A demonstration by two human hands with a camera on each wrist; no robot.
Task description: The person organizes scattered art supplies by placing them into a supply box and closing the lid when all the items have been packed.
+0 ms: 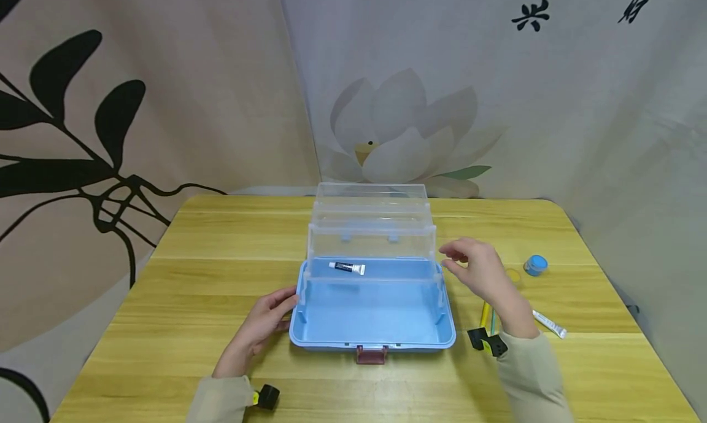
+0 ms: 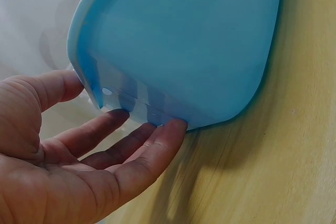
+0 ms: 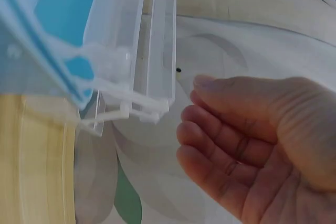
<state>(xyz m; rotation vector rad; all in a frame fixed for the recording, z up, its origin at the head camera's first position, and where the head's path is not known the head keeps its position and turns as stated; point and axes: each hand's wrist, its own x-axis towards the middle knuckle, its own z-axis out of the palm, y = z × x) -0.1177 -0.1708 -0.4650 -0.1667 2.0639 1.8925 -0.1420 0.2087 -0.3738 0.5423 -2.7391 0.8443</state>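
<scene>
A light blue storage box (image 1: 371, 315) with a raised clear lid (image 1: 372, 205) and folded-out clear trays stands on the table. A small tube with a dark label (image 1: 347, 267) lies toward the back of the box. My left hand (image 1: 267, 322) grips the box's left side. In the left wrist view its thumb (image 2: 58, 85) is on the rim and its fingertips touch the outer wall. My right hand (image 1: 479, 271) hovers beside the trays on the right, apart from them, fingers loosely curled and holding nothing.
Right of the box lie a blue-capped jar (image 1: 536, 265), a white tube (image 1: 549, 324), a yellow stick (image 1: 485, 314) and a teal stick (image 1: 493, 322). A round yellow item (image 1: 513, 275) is partly hidden by the right hand. A printed curtain (image 1: 409, 73) hangs behind the table.
</scene>
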